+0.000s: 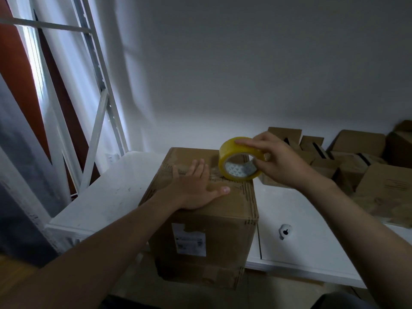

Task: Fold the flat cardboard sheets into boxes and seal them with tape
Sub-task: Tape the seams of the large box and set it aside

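A closed brown cardboard box (207, 237) stands at the front edge of a white table (107, 197), a white shipping label on its near side. My left hand (196, 186) lies flat on the box's top, fingers straight and thumb spread to the right. My right hand (276, 159) grips a yellow roll of tape (238, 159), fingers over the rim and thumb at the core. The roll stands on edge, touching the top of the box near its far right corner. Clear tape seems to run from the roll along the top seam toward my left fingers.
Several small folded cardboard boxes (347, 161) are piled at the right back of the table against the white wall. A round cable hole (285, 231) sits in the tabletop right of the big box. A white metal shelf frame (98, 103) rises at the left.
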The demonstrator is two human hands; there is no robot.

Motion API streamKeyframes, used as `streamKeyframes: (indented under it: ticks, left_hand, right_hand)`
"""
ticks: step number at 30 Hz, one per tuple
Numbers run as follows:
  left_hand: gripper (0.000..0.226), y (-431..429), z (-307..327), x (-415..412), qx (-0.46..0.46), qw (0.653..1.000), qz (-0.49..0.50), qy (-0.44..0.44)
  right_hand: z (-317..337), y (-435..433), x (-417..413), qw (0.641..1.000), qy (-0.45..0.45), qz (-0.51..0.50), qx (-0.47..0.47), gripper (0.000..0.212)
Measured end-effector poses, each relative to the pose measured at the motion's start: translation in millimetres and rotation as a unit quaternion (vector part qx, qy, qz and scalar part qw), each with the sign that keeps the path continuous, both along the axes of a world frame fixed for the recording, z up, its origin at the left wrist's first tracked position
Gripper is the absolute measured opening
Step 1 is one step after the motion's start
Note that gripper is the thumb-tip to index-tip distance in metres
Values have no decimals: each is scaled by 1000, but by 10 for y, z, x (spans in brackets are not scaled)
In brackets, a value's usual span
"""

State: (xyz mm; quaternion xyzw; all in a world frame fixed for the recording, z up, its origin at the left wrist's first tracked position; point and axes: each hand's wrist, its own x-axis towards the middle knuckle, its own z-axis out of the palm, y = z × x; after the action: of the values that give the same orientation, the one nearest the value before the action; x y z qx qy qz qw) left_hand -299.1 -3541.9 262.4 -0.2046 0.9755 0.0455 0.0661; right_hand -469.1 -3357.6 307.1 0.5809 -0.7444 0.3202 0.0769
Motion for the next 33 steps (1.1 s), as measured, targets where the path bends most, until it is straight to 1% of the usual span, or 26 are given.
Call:
streamKeyframes:
  ticks: [3, 4, 5, 7, 9, 14, 16, 19, 22, 23, 26, 27, 29, 33]
  left_hand:
    - [113, -3, -22, -5, -6, 1000, 4, 4]
    - [114, 3, -25, -4, -11, 1000, 5, 4]
    - [115, 12, -22, -8, -13, 1000, 6, 4]
    - [115, 20, -19, -25, -11, 1000, 8, -1]
    - [113, 44, -9, -53, -1, 1000, 14, -8]
    - [107, 166, 58, -108, 27, 998, 45, -39]
    - [105, 263, 99, -159, 31, 998, 27, -41]
    - [101, 418, 115, -252, 30, 998, -39, -26]
    - [99, 455, 87, -264, 38, 998, -50, -10]
    - [99, 442, 75, -251, 38, 998, -49, -9]
    - [98, 410, 71, -220, 46, 998, -49, -7]
    - [98, 420, 74, -226, 49, 998, -48, -8]
    - [98, 446, 77, -241, 42, 998, -46, -8]
    - [97, 437, 62, -221, 33, 999, -40, -2]
  right_hand:
    - [183, 96, -47, 988, 134, -68, 27, 62]
    - [196, 139, -69, 984, 155, -85, 33, 62]
    - [169, 180, -90, 982, 158, -92, 44, 62]
    - [52, 253, -120, 988, 115, -89, 51, 62]
    - [-34, 286, -143, 993, 81, -83, 32, 63]
    - [-66, 232, -121, 993, 68, -96, 20, 65]
    - [-69, 244, -105, 993, 69, -97, 20, 66]
    - [-26, 215, -71, 989, 81, -112, 45, 69]
    - [3, 171, -67, 987, 94, -110, 66, 77]
    - [-18, 177, -88, 991, 78, -97, 58, 80]
    - [-166, 233, -155, 997, -58, -52, -28, 82]
    - [-217, 259, -173, 994, -81, -43, -55, 80]
    - [-254, 309, -208, 993, -79, -43, -76, 78]
    - [-216, 458, -317, 997, -10, -73, -29, 77]
